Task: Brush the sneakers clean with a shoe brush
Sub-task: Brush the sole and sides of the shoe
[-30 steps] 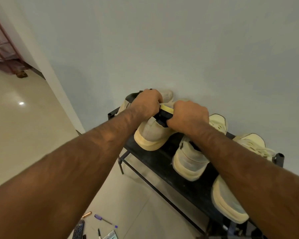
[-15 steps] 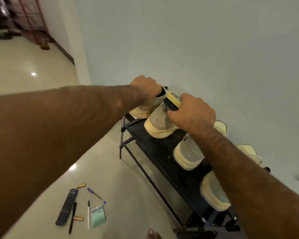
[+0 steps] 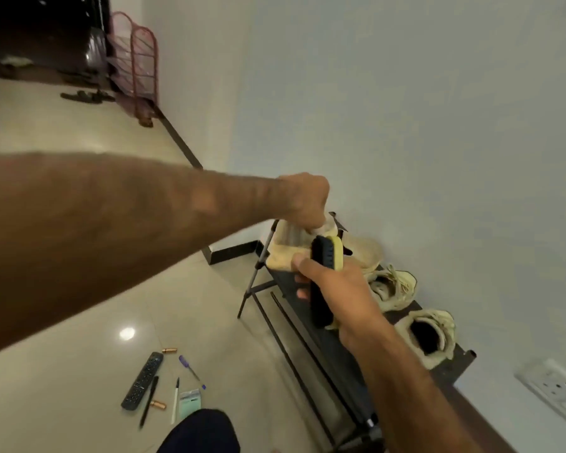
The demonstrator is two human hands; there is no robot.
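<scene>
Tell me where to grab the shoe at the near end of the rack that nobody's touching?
Take the end sneaker by the rim of its opening, coming from above. It sits upright on the rack, opening facing up, so fingers slip inside and the thumb pinches outside. The wall is close behind, so reach from the room side.

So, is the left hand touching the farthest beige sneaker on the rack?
Touching: head view shows the left hand gripping the beige sneaker by its top.
</scene>
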